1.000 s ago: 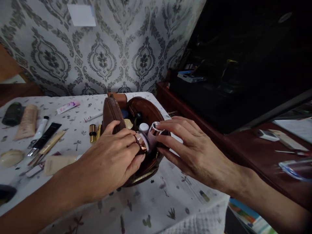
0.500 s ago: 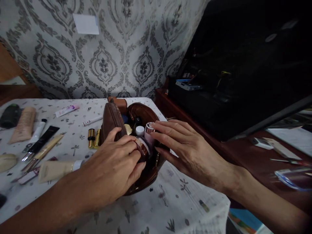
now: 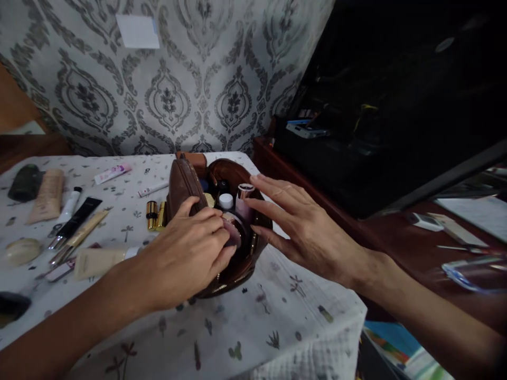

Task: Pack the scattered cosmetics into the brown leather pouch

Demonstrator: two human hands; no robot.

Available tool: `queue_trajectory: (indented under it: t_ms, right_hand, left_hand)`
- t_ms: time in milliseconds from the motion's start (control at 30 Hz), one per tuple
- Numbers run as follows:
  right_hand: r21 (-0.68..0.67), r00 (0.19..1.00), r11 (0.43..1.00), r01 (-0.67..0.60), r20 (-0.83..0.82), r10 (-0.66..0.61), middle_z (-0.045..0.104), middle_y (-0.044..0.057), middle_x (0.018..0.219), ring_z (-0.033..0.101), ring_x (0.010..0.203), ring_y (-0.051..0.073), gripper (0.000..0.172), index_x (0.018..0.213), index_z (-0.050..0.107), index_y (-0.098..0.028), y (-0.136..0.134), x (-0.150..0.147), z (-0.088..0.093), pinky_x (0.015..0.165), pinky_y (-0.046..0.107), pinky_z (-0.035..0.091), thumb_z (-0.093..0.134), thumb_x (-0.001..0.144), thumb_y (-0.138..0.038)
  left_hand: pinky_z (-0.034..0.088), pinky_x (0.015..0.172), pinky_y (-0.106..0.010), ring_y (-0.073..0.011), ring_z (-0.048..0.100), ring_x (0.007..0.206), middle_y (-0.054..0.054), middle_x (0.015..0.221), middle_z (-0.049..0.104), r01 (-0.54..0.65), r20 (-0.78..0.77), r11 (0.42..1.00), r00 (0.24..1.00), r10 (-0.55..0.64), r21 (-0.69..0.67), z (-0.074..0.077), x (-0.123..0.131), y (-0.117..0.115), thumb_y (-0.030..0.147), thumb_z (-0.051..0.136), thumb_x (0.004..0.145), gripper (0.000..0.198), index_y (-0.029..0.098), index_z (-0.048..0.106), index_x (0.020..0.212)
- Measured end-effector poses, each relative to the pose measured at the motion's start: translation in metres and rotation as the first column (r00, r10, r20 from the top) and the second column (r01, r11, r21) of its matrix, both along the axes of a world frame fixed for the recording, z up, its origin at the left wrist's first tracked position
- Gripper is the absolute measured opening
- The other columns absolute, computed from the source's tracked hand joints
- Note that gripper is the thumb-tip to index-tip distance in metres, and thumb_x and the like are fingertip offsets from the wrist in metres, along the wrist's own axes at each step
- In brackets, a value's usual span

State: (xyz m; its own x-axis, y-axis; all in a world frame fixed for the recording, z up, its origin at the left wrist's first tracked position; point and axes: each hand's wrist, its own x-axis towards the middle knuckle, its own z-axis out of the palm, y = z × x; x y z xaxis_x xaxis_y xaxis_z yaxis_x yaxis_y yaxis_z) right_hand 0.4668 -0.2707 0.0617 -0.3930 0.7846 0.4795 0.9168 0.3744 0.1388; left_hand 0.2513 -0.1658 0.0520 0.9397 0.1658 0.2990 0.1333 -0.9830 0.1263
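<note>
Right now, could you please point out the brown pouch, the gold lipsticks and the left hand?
brown pouch (image 3: 180, 183): head view, on its left side wall.
gold lipsticks (image 3: 151, 215): head view, on the left tube's middle.
left hand (image 3: 186, 258): head view, on the back of the hand.

My pouch (image 3: 182, 184) is warm brown leather with a gold zip. Inside it I see a bottle (image 3: 226, 201) with a white cap and a pale pink vial (image 3: 244, 196) topped in shiny rose gold. The round compact (image 3: 233, 236) under my left hand (image 3: 186, 258) is dusky pink. The tabletop (image 3: 253, 327) has a white cloth dotted with small green and dark plant prints. On it lie gold lipsticks (image 3: 152, 215), a black tube (image 3: 78, 218), a beige tube (image 3: 47, 195) and a cream tube (image 3: 99, 260). The wallpaper (image 3: 198, 79) is pale grey with dark grey damask medallions.
</note>
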Motion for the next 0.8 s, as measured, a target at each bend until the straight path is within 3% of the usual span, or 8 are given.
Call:
queue_trajectory:
  t_ms: [67,167,267,500,800]
  right_hand:
    - [0.039,0.999,0.998,-0.044,0.015,0.043,0.056,0.021,0.145,0.049,0.138,0.033,0.029,0.125,0.063,-0.011,-0.003,-0.005,0.000,0.111,0.054,0.045,0.054,0.101,-0.023]
    - [0.051,0.990,0.990,-0.134,0.037,0.132,0.073,0.012,0.112,0.061,0.117,0.026,0.019,0.111,0.069,-0.013,-0.006,-0.014,0.001,0.111,0.050,0.044,0.055,0.100,-0.018]
    - [0.007,0.984,0.986,-0.165,0.068,0.164,0.070,0.005,0.087,0.061,0.099,0.021,0.018,0.102,0.071,-0.014,-0.005,-0.017,0.001,0.112,0.046,0.043,0.053,0.100,-0.014]
    - [-0.097,0.978,0.983,-0.153,0.129,0.165,0.070,0.008,0.094,0.057,0.106,0.023,0.023,0.099,0.072,-0.012,0.001,-0.013,-0.004,0.115,0.048,0.040,0.049,0.102,-0.014]
    - [-0.037,0.977,0.986,-0.161,0.136,0.164,0.070,0.007,0.092,0.056,0.105,0.023,0.022,0.094,0.074,-0.015,-0.002,-0.011,-0.007,0.112,0.049,0.044,0.053,0.101,-0.016]
  left_hand:
    - [0.030,0.111,-0.056,-0.0255,0.062,0.108,-0.008,0.104,0.075,-0.003,-0.018,1.000,1.000,0.003,0.005,0.000,0.001,0.000,0.029,0.034,0.106,0.042,0.018,0.074,0.098]
    - [0.030,0.112,-0.056,-0.0253,0.062,0.107,-0.008,0.103,0.074,-0.004,-0.024,1.000,1.000,0.004,0.021,-0.001,0.001,0.000,0.029,0.035,0.105,0.041,0.017,0.073,0.097]
    - [0.030,0.112,-0.054,-0.0237,0.062,0.105,-0.007,0.101,0.073,-0.009,0.005,1.000,1.000,0.009,0.008,-0.002,0.002,0.001,0.029,0.036,0.105,0.038,0.019,0.072,0.096]
    - [0.028,0.117,-0.049,-0.0218,0.064,0.111,-0.005,0.109,0.073,0.053,-0.011,0.991,0.998,-0.055,-0.126,0.001,-0.003,0.006,0.030,0.039,0.105,0.033,0.021,0.070,0.106]
    - [0.025,0.123,-0.047,-0.0190,0.064,0.114,-0.002,0.109,0.073,0.140,-0.045,0.964,0.987,-0.154,-0.224,0.012,-0.005,0.013,0.028,0.043,0.105,0.029,0.022,0.071,0.100]
